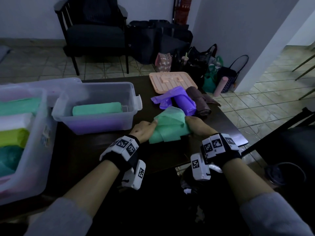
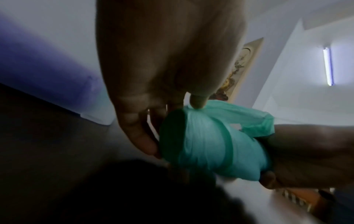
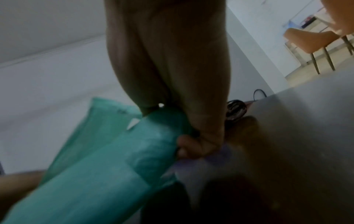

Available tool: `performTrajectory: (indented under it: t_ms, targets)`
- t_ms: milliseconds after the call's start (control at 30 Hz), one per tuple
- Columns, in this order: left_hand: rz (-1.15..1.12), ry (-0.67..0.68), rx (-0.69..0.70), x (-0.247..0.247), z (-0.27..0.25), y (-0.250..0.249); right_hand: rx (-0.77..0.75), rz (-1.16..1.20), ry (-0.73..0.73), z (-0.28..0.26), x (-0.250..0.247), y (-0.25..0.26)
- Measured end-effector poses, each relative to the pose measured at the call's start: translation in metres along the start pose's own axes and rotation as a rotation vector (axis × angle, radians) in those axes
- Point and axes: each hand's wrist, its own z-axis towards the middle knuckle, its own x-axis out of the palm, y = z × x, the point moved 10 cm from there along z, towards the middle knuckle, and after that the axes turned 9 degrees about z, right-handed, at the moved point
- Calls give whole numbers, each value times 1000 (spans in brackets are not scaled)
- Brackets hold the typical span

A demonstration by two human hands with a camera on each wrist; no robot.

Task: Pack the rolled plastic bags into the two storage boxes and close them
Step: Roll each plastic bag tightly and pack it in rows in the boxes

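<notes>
Both-handed: left hand (image 1: 143, 131), right hand (image 1: 197, 126) gripping green roll (image 1: 167, 126).

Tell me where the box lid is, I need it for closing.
In the head view the peach lid lies flat at the table's far edge, right of the clear box, just behind the purple roll.

Large storage box (image 1: 25, 142): cut off by the head view's left edge. Brown roll (image 1: 198, 101): partly hidden behind purple roll (image 1: 185, 103). Green roll (image 3: 107, 159): blurred in right wrist view, far end cut off. Fingertips of both hands hidden under green plastic.
</notes>
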Motion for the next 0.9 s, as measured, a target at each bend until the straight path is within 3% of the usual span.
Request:
performTrajectory:
  t_ms: [167,267,333,467,533,633,900]
  targets:
    - [125,48,190,6,-1,-11,-14,-213,-102,5,-2,-15]
    - [272,7,283,9,-3,-20,39,-365,-133,-1,-4,-15]
    - [256,-37,322,8,-4,-29,23,-370,-140,-3,-5,-11]
    - [241,-72,273,5,-1,-33,-192,-287,-185,-16,-12,7]
    - [194,-79,244,2,1,-30,-294,-369,-194,-23,-15,16]
    - [135,-84,198,1,4,-24,-384,-589,-61,-25,-2,19]
    - [47,-235,111,-11,2,-23,-437,-915,150,-38,21,20]
